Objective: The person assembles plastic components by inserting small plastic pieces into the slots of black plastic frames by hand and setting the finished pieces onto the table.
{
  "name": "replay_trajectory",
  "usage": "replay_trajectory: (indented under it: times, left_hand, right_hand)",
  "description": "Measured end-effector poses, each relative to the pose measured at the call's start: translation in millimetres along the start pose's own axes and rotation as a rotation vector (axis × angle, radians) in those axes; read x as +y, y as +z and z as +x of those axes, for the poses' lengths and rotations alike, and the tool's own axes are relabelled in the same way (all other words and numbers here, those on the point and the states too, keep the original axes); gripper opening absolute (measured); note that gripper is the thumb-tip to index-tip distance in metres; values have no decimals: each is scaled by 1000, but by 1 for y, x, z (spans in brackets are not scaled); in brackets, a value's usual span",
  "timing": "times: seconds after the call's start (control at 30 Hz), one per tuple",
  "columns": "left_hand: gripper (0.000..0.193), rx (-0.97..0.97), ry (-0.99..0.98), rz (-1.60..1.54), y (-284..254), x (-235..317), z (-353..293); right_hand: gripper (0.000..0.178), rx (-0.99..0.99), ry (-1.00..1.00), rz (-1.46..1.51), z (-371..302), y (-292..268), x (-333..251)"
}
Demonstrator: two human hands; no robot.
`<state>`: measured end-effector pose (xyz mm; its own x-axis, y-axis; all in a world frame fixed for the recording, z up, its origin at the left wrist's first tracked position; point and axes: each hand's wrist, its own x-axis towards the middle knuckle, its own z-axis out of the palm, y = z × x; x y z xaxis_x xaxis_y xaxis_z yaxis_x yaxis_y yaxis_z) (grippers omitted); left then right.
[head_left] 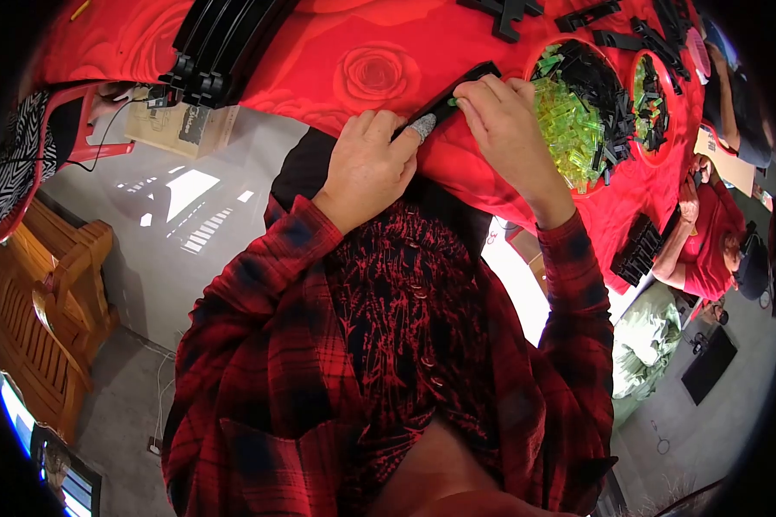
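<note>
While both your hands are on it, the black track piece (447, 102) sits at the near edge of the table (353, 43), lying slanted on the red rose-print cloth. Your left hand (366, 168) is closed on its lower end, thumb wrapped in a grey fingertip cover (421, 127) pressing on top. Your right hand (504, 121) pinches the upper end, fingers curled over the piece; a small green bit shows at the fingertips, too small to tell what it is.

Just right of your right hand: a red round bowl (578, 112) filled with clear yellow-green parts and small black parts. Beside it, further right, a second red bowl (651, 108) with a similar mix. Loose black pieces (629, 30) lie along the far edge above the bowls. Stack of curved black track sections (220, 47) sits toward the left edge of the table. Another stack of black parts (638, 250) at the right edge, next to another person in a red shirt (707, 250).
</note>
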<state>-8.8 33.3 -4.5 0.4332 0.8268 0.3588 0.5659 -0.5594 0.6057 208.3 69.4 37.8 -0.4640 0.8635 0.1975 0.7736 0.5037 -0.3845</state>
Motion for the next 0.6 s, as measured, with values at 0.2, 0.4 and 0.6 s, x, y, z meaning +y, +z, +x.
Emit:
replay_trajectory:
  times: [0.2,0.4,0.6]
  left_hand:
    - [21,18,37,14,3,-3,0]
    - [19,28,5,-26,3,-2,-1]
    - [19,58,-6,-25,7,-3,-3]
  right_hand:
    - [7,33,-9,-14,1,0,-3]
    - [8,28,-12,-10,1,1,-1]
    - [8,66,-1,-25,0,6,-5]
